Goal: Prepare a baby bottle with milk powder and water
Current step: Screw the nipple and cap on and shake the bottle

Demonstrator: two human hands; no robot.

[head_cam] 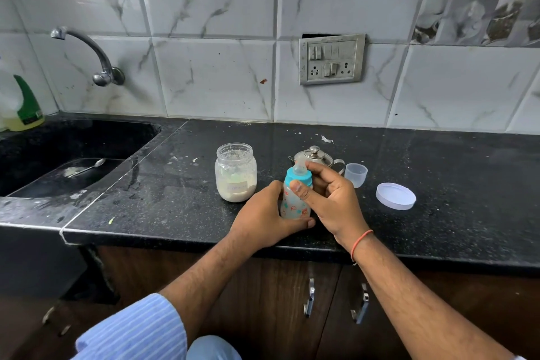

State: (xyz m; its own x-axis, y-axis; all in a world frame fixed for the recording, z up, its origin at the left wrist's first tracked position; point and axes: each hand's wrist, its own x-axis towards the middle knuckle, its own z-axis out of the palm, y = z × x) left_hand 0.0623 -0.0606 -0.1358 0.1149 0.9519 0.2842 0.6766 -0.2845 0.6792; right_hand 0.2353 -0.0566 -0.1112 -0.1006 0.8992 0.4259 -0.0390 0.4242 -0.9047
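Black stone counter, with the baby bottle as landmark near its front edge; far to the bottle's left a sunken sink holding a spoon, a wall tap above it, and a green-labelled bottle at the frame edge, its print too small to read; on the wall behind and right of the bottle, a switch plate; just left of the bottle, an open jar of milk powder, its pale label illegible; directly behind the bottle, a small lidded steel pot; to the right, a clear measuring cup, then, farther right, a white jar lid lying flat. The bottle stands upright, long axis vertical, orange printed figures on its body but no readable writing. Left hand wraps the lower body from the left, fingers curled round it; right hand comes in from the right, thumb and fingers pinching the teal collar beneath the teat. Judged: the collar is being turned about the vertical axis; both hands equally near.
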